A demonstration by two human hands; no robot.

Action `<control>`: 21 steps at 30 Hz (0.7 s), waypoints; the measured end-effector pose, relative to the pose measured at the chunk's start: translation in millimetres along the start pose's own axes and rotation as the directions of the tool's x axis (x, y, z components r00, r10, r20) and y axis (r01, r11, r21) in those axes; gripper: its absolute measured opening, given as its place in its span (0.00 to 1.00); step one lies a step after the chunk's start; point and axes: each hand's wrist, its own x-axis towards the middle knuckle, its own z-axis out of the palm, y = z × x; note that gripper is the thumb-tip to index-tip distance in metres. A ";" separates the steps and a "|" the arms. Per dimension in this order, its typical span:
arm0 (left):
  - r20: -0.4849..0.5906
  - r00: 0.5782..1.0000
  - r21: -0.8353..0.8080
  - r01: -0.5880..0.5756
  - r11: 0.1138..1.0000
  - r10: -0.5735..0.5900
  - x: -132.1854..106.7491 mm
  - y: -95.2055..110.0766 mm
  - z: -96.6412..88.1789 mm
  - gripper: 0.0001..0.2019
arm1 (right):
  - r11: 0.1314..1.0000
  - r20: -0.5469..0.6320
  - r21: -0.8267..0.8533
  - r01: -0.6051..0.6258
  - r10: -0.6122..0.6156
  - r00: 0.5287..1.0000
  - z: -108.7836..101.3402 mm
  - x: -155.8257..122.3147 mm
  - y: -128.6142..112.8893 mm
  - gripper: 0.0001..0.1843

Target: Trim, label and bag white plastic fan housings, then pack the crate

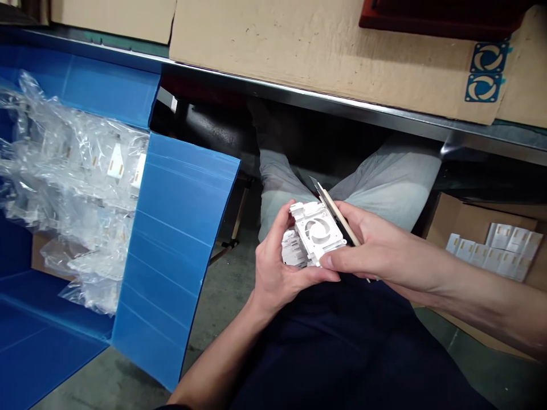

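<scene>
Above my lap, my left hand point(276, 267) grips a white plastic housing point(317, 229) by its left side and lower edge. The face of the housing has a round opening with curved, fan-like blades. Its slotted side is turned toward the left palm. My right hand point(363, 245) is closed around a thin pale stick point(342, 219) and a dark, pointed blade-like tool point(317, 185) lying along it. The right thumb presses on the housing's lower right corner. The fingers behind the tools are partly hidden.
At left stands an open blue box point(179, 228) with white parts in clear plastic bags point(85, 171). A cardboard box point(448, 219) at right holds several white parts point(504, 250). Ahead is a cardboard-covered workbench point(273, 45) bearing blue fan-shaped pieces point(482, 87) and a dark red object point(440, 20).
</scene>
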 end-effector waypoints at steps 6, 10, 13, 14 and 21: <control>0.018 1.000 -0.013 0.010 1.000 -0.009 2.1 -0.3 -2.1 0.54 | 0.999 -0.013 -0.037 -0.002 0.001 1.000 0.2 1.2 -1.9 0.25; 0.023 1.000 -0.010 0.022 1.000 -0.022 2.9 -0.2 -2.3 0.54 | 0.999 -0.004 -0.034 0.016 -0.017 1.000 0.1 2.1 -2.2 0.25; 0.024 0.999 0.005 0.023 1.000 -0.023 2.7 -0.6 -2.1 0.53 | 0.999 0.012 -0.031 0.031 -0.031 0.999 -0.5 2.6 -2.5 0.26; 0.023 1.000 0.011 0.019 1.000 -0.020 2.6 -0.8 -2.0 0.53 | 0.999 0.016 -0.029 0.032 -0.032 0.999 -0.8 2.7 -3.0 0.26; 0.031 0.999 0.030 0.017 0.999 -0.018 2.7 -1.1 -1.7 0.54 | 0.999 0.004 -0.027 -0.030 0.030 1.000 0.4 0.4 -11.2 0.28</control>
